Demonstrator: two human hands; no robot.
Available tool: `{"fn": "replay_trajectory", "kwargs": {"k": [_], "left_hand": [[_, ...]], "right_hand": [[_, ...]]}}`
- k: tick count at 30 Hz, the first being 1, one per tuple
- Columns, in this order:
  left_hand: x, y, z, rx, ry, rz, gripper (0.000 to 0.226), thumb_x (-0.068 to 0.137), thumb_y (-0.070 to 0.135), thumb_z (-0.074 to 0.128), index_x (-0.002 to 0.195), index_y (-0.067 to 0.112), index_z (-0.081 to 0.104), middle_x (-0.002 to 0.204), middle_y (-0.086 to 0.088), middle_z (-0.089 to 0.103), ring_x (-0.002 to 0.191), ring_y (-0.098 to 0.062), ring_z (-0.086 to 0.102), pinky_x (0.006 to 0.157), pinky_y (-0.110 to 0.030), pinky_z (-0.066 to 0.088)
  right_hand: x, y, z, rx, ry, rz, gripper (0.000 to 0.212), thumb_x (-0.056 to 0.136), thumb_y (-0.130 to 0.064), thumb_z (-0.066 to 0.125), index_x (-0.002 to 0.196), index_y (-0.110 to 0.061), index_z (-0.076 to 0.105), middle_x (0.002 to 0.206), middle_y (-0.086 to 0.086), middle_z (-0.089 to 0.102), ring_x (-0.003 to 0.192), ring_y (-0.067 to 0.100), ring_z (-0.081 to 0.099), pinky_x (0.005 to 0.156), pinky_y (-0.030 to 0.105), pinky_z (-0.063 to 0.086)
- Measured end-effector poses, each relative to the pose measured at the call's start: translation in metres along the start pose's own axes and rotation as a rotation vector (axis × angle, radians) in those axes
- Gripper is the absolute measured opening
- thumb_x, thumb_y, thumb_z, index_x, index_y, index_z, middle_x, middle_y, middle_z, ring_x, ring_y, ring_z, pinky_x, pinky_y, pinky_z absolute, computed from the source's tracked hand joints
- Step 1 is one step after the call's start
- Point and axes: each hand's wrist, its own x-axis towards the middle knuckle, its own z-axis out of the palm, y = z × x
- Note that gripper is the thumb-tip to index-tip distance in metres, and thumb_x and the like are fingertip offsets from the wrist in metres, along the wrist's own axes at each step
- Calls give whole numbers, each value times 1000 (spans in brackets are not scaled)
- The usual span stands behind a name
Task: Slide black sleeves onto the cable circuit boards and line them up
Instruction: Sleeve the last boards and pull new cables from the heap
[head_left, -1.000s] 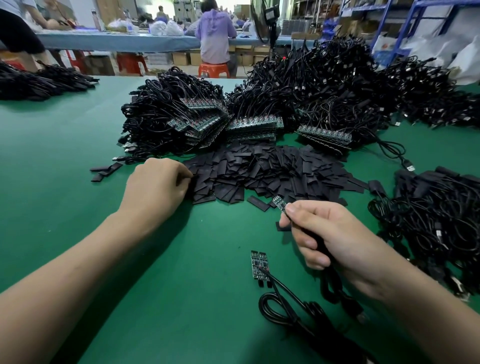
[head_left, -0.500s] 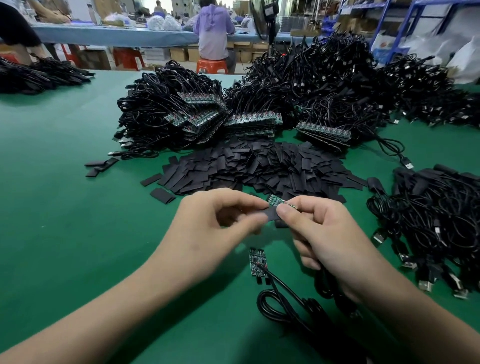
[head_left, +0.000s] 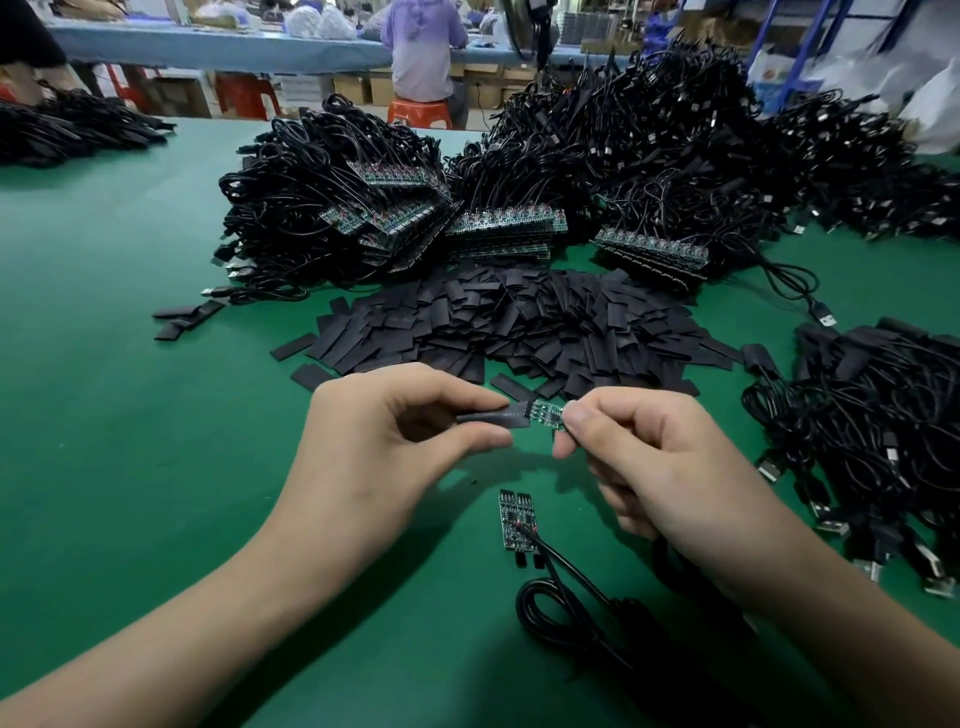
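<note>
While the left hand (head_left: 384, 452) pinches a black sleeve (head_left: 493, 418) between thumb and forefinger, the right hand (head_left: 654, 467) pinches one end of a small green circuit board (head_left: 546, 414), its other fingers curled. The sleeve's open end meets the board's free end, both held above the green bench (head_left: 130, 441). Below them two bare boards (head_left: 515, 522) lie side by side on the bench, and a loose pile of sleeves (head_left: 519, 322) lies beyond.

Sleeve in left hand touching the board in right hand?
Touching. Head view: the mouth of the black sleeve overlaps the free end of the circuit board, with no gap between them.
</note>
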Motion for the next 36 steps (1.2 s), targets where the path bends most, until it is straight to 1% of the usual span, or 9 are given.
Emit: {"fn": "replay_trajectory", "kwargs": {"k": [5, 9, 12, 15, 19, 21, 30, 33, 36], "left_hand": [[0, 3, 0, -6, 9, 13, 21, 68, 34, 84, 88, 28, 82, 82, 8, 78, 77, -17, 75, 76, -40, 59], [-1, 3, 1, 12, 11, 37, 18, 70, 30, 85, 88, 29, 82, 80, 9, 77, 74, -15, 74, 74, -36, 59], [-1, 3, -1, 80, -7, 100, 18, 72, 25, 86, 89, 28, 82, 81, 12, 76, 74, -10, 72, 72, -28, 58], [2, 3, -6, 212, -74, 241, 18, 76, 24, 85, 93, 25, 82, 85, 12, 74, 77, -7, 71, 75, -26, 58], [7, 2, -13, 336, -181, 422, 19, 80, 25, 83, 98, 19, 82, 92, 9, 73, 83, -2, 69, 78, -21, 55], [8, 2, -14, 372, -188, 465, 20, 81, 25, 83, 99, 19, 82, 93, 9, 73, 84, 0, 68, 79, -18, 54], [4, -1, -10, 292, -208, 398, 20, 80, 27, 83, 98, 18, 82, 87, 8, 73, 78, -4, 69, 76, -12, 50], [1, -1, -6, 276, -194, 397, 20, 82, 31, 82, 98, 19, 82, 87, 9, 72, 78, -3, 69, 76, -16, 52], [3, -2, -6, 232, -110, 373, 18, 81, 30, 81, 97, 21, 82, 88, 9, 73, 80, -5, 69, 76, -22, 55]], "right_hand": [[0, -2, 0, 126, -21, 63, 37, 103, -32, 53, 71, -20, 68, 52, -5, 29, 44, 13, 21, 42, 25, 19], [-2, -4, 1, 102, -41, 65, 37, 103, -33, 53, 72, -19, 68, 52, -3, 29, 45, 14, 21, 43, 28, 19], [-4, -5, 0, -101, -11, -3, 34, 100, -39, 54, 76, -19, 68, 51, -1, 34, 46, 16, 28, 44, 30, 24], [-4, -4, -2, -306, 0, -61, 31, 99, -40, 55, 78, -23, 70, 49, -8, 37, 44, 11, 31, 44, 26, 25], [-2, -4, -4, 69, -136, 155, 38, 103, -32, 55, 70, -21, 69, 53, -5, 31, 43, 11, 25, 41, 23, 24], [-1, -3, -4, 159, -159, 216, 37, 103, -29, 55, 71, -19, 71, 55, -5, 31, 43, 10, 25, 38, 20, 27], [-1, -1, 7, 56, -162, 144, 37, 105, -28, 53, 75, -19, 72, 50, -6, 32, 41, 11, 26, 40, 24, 26], [-2, -2, 9, -5, -177, 84, 35, 106, -28, 52, 77, -21, 71, 52, -2, 43, 43, 14, 37, 42, 28, 38], [-1, -4, 2, -28, -145, 26, 28, 104, -27, 55, 81, -20, 70, 60, 1, 60, 51, 16, 55, 56, 27, 51]]}}
